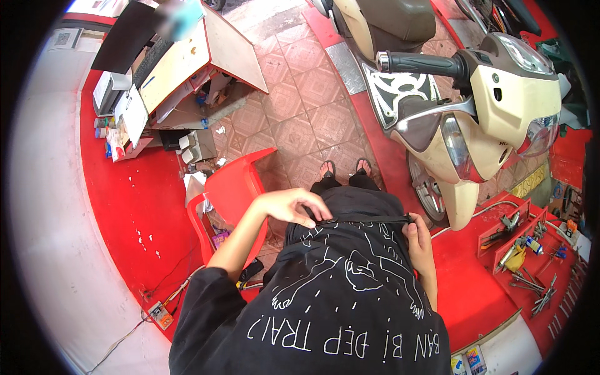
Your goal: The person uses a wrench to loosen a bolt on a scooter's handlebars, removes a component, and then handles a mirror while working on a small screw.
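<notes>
A narrow black strap [369,219] runs across my waist, over a black T-shirt [356,312] with white line drawings and lettering. At the strap's left end, my left hand [292,207] is closed, its thumb and fingertips pinched at the strap. My right hand [420,242] grips the other end at my right hip, its fingers curled around it and partly hidden by the shirt. Dark cloth [359,201] bulges out just beyond the strap. Past it, my feet in black flip-flops [327,167] stand on the tiles.
A red plastic chair [234,190] stands close on my left. Beyond it is a desk [178,69] with papers and a monitor [125,37]. A cream scooter [481,137] is parked ahead right. Hand tools [531,284] lie on the red bench [465,287] at right.
</notes>
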`<state>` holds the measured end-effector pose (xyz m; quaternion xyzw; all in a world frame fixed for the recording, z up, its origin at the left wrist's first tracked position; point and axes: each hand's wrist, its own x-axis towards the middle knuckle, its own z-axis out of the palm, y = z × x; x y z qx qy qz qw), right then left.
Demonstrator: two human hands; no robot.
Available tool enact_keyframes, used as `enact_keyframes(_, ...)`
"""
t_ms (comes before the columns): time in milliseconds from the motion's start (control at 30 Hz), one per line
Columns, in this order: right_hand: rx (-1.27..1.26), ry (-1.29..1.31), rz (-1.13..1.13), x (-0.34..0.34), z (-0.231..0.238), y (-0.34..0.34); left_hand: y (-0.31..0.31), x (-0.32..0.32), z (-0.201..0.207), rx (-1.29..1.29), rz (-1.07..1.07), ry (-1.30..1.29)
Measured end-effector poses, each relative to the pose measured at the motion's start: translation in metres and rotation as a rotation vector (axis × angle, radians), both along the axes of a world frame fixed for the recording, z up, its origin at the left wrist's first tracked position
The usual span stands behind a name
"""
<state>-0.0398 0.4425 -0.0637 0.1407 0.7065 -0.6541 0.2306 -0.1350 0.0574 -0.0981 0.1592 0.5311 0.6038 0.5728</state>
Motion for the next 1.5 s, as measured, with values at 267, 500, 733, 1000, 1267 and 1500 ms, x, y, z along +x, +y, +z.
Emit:
enact_keyframes(267, 0.024, 0.058, 0.154, -0.043, 0.010, -0.018, 0.008, 0.062, 0.011, -0.166, 0.469, 0.294)
enact_keyframes(500, 0.045, 0.079, 0.803, -0.087, 0.019, -0.047, 0.012, 0.038, 0.007, -0.322, 0.823, 0.791)
enact_keyframes(733, 0.040, 0.172, 0.892, -0.096, 0.023, -0.059, 0.006, 0.008, 0.032, -0.261, 0.689, 1.174)
enact_keyframes(1000, 0.058, 0.163, 0.935, -0.098, 0.019, -0.071, 0.011, -0.019, 0.035, -0.312, 0.535, 1.319)
enact_keyframes(1267, -0.055, 0.121, 0.813, -0.090, 0.005, -0.070, 0.021, -0.048, 0.034, -0.264, 0.550, 1.376)
enact_keyframes(1500, -0.050, 0.080, 0.726, -0.085, 0.018, -0.044, 0.025, -0.063, 0.027, -0.207, 0.517, 1.260)
